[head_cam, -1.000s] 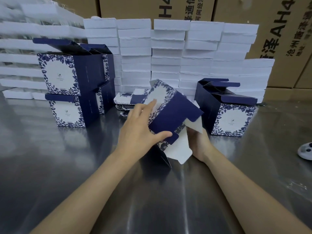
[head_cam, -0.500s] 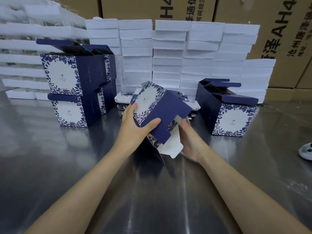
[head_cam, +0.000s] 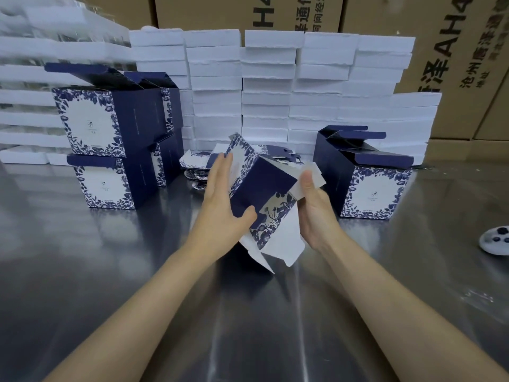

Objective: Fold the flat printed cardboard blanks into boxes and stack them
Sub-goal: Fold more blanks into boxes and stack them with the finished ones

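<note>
At the left of the frame the white stacks [head_cam: 41, 86] are smeared by blur, so their edges and count cannot be made out. The brown cartons [head_cam: 454, 51] along the top are cut off by the frame's edge, their lettering only partly shown. At the right edge a small white object [head_cam: 495, 240] is cropped and too blurred to identify. The flat blanks [head_cam: 198, 164] at centre lie largely hidden behind the left hand [head_cam: 220, 208] and the half-folded box [head_cam: 264, 194].

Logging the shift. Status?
Left hand and right hand grip half-folded box, flaps open. Nothing in the way.
</note>
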